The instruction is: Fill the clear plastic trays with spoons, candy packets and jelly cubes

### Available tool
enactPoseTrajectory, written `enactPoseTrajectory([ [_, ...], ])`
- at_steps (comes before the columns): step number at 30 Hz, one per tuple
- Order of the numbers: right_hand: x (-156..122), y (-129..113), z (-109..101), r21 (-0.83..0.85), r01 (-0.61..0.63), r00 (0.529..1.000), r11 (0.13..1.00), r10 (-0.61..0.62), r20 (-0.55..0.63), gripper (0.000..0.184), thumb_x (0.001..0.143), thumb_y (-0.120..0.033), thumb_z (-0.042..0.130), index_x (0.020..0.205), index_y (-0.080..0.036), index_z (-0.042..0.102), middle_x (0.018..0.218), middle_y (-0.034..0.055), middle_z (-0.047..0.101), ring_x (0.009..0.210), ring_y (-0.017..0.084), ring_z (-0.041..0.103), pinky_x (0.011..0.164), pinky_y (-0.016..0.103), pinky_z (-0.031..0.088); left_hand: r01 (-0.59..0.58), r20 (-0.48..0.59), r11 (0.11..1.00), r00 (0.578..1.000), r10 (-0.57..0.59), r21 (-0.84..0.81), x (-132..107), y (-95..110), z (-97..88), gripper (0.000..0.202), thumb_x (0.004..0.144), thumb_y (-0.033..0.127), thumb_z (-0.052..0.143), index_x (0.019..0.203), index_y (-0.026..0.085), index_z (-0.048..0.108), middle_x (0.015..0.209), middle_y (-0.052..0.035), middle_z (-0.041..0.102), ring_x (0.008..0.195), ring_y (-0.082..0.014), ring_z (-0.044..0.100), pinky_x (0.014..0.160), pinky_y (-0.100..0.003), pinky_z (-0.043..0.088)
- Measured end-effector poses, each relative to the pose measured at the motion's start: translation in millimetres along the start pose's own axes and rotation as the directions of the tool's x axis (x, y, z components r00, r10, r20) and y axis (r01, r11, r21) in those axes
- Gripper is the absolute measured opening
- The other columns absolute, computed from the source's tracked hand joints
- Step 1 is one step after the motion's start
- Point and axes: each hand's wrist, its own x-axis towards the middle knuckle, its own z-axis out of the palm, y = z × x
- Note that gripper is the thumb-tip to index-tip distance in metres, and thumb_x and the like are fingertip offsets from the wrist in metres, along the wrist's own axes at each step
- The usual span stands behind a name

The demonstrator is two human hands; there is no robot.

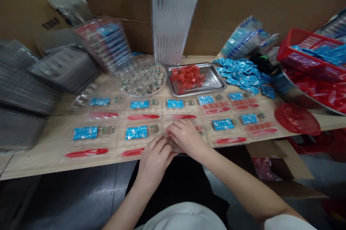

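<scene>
My left hand (156, 156) and my right hand (186, 138) meet at the table's front edge, fingers bent and drawn together over a clear plastic tray. What they pinch is hidden by the fingers; a bit of a reddish strip (199, 129) shows beyond my right hand. Similar clear trays lie around them in two rows. In these sit blue patterned packets (136, 132), small striped pieces (154, 128) and slim red pen-shaped tools (86, 153). Some trays at the right also contain a reddish segmented strip (215, 106).
Behind the rows stand a round dish (162, 82) of small pieces, a metal tray (218, 87) with red pieces and a pile of blue packets (240, 73). Stacked trays (175, 13) rise behind. At right are a red basket (297, 60), a large bowl (294, 87) and a red sieve-like lid (297, 118).
</scene>
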Motion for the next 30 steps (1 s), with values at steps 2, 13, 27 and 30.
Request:
enactPoseTrajectory([
  [2,-2.5,13.4,-11.2,0.095,-0.008,0.997,0.995,0.015,-0.080,0.024,0.082,-0.019,0.058,0.106,-0.018,0.061,0.098,0.0077,0.065,0.096,0.022,0.055,0.084,0.038,0.044,0.017,-0.031,1.000,0.999,-0.017,0.018,0.5,1.7,-1.0,0.006,0.082,0.022,0.059,0.078,0.018,0.057,0.098,-0.0078,0.065,0.097,-0.0245,0.060,0.082,-0.041,0.051],
  [13,-71.1,51.1,-70.6,0.319,-0.135,0.980,0.938,0.175,-0.098,0.051,0.083,-0.013,0.049,0.133,-0.024,0.042,0.140,0.0104,0.040,0.130,0.021,0.036,0.104,0.044,0.034,-0.183,-0.167,0.967,0.974,0.154,-0.177,33.3,-10.1,-18.6,0.014,0.085,0.015,0.050,0.072,0.018,0.045,0.120,-0.0142,0.054,0.111,-0.0220,0.056,0.088,-0.038,0.049],
  [27,-75.8,85.4,-83.2,0.891,-0.325,0.759,0.316,0.650,0.046,0.033,0.073,-0.033,0.068,0.100,-0.018,0.059,0.087,0.0017,0.063,0.069,0.011,0.061,0.061,0.024,0.050,0.579,0.471,0.119,0.751,-0.463,-0.806,80.5,44.8,10.3,0.041,0.074,0.044,0.065,0.103,0.018,0.053,0.097,-0.0056,0.066,0.089,-0.0196,0.066,0.084,-0.035,0.051],
  [30,-88.6,110.9,-102.8,0.882,-0.359,0.687,0.305,0.726,0.028,0.030,0.072,-0.033,0.069,0.096,-0.017,0.061,0.083,0.0013,0.063,0.066,0.009,0.059,0.057,0.021,0.048,0.609,0.518,0.207,0.775,-0.363,-0.766,100.9,64.5,32.9,0.040,0.077,0.047,0.060,0.101,0.015,0.054,0.099,-0.0093,0.066,0.091,-0.0211,0.064,0.080,-0.034,0.051],
])
